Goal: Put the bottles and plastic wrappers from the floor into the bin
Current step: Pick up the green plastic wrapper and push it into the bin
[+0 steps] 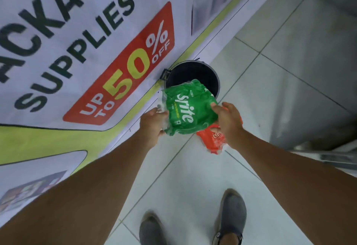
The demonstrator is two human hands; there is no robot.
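- My left hand (152, 122) pinches the near-left edge of the green Sprite wrapper (188, 109), fingers curled shut around the clear plastic at its side.
- The wrapper hangs crumpled between both my hands, its far end already over the rim of the black bin (216, 78), which stands against the banner (77, 42).
- My right hand (229, 121) grips the wrapper's right edge with thumb and fingers, and the same hand also has an orange wrapper (212, 140) caught underneath it.
- Nothing I hold is in the bin yet; I judge both wrappers are a release away from done.
- The floor tiles (193, 177) around my shoes (230, 219) show no bottles or wrappers, but I can't tell what lies outside this view.
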